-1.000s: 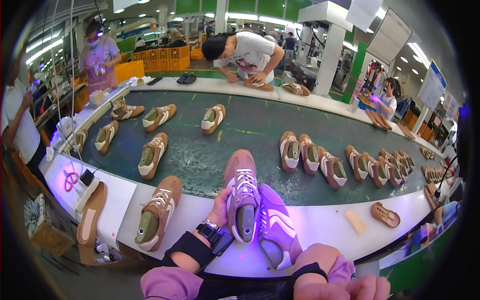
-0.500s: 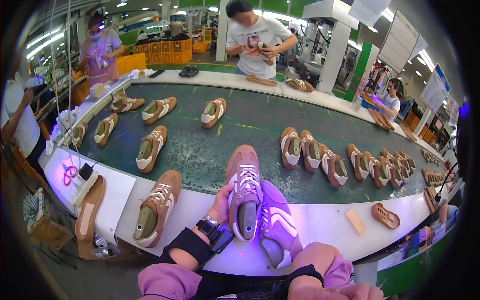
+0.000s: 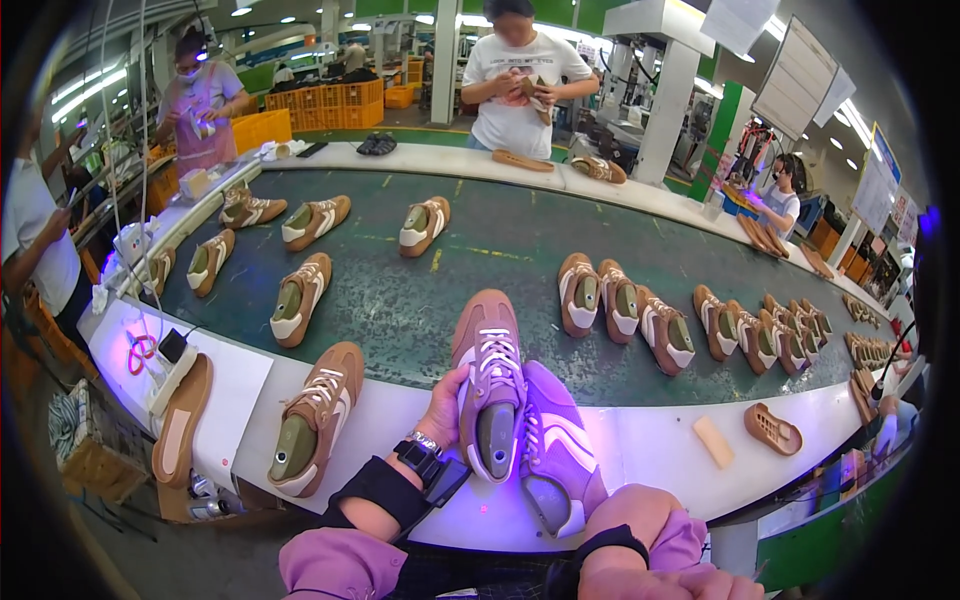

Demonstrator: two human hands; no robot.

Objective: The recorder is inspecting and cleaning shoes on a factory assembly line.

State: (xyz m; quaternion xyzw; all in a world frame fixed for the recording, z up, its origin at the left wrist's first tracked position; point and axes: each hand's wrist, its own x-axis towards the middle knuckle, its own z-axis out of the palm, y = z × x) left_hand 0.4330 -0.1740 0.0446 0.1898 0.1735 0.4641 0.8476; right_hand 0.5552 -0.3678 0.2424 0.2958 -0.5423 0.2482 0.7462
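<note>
My left hand (image 3: 446, 412) is closed around the side of a brown sneaker (image 3: 488, 345) with white laces, its toe pointing away from me. A grey-green shoe last (image 3: 494, 445) fills its opening. Against its right side leans a second sneaker (image 3: 562, 440), lit purple, its opening without a last and facing me. My right hand (image 3: 690, 584) is at the lower edge, apart from both shoes. Its fingers look curled, and the frame's edge hides whatever they may hold.
Left of me on the white bench edge (image 3: 650, 455) lie another lasted sneaker (image 3: 318, 420) and a sole (image 3: 184, 420). A tan pad (image 3: 713, 442) and a brown sole piece (image 3: 773, 429) lie right. Several lasted sneakers stand on the green conveyor (image 3: 480, 260); co-workers stand beyond.
My hands and the two sneakers before me have hardly moved. Across the conveyor, the co-worker in white has turned the shoe in their hands.
</note>
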